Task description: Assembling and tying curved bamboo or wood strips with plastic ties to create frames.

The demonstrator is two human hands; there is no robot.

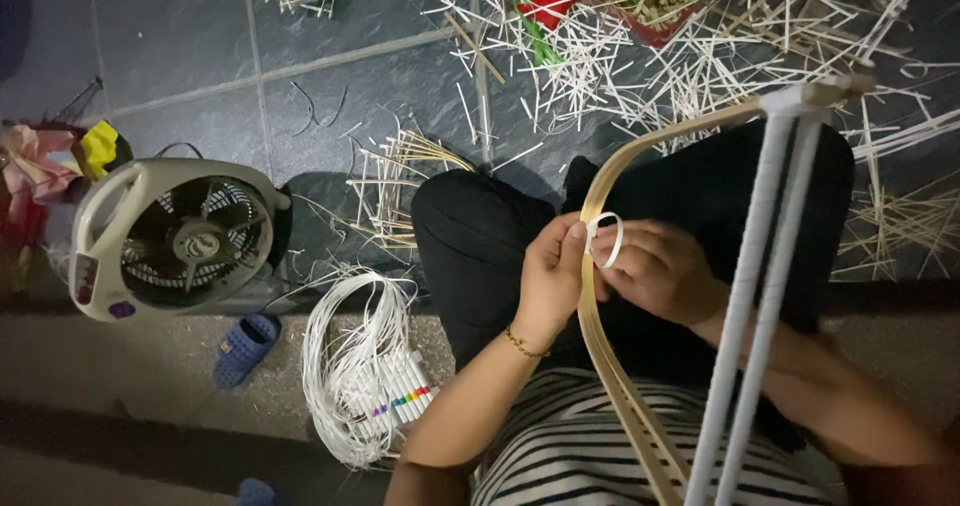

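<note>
A curved bamboo frame point(640, 146) arches over my lap, its right side wrapped in white strip point(760, 246). My left hand point(550, 276) pinches the bare left part of the frame with thumb and fingers. My right hand point(655, 266) sits just to its right and holds a loop of white plastic strip point(606, 238) against the frame. Both hands touch each other over my black trousers point(480, 246). A thin gold bracelet point(524, 345) is on my left wrist.
A small beige fan point(175, 236) stands on the dark tiled floor at left. A coil of white strips point(350, 356) with a set of marker pens point(405, 401) lies beside my knee. Cut bamboo slivers point(600, 56) litter the floor ahead. A blue slipper point(243, 348) lies near the fan.
</note>
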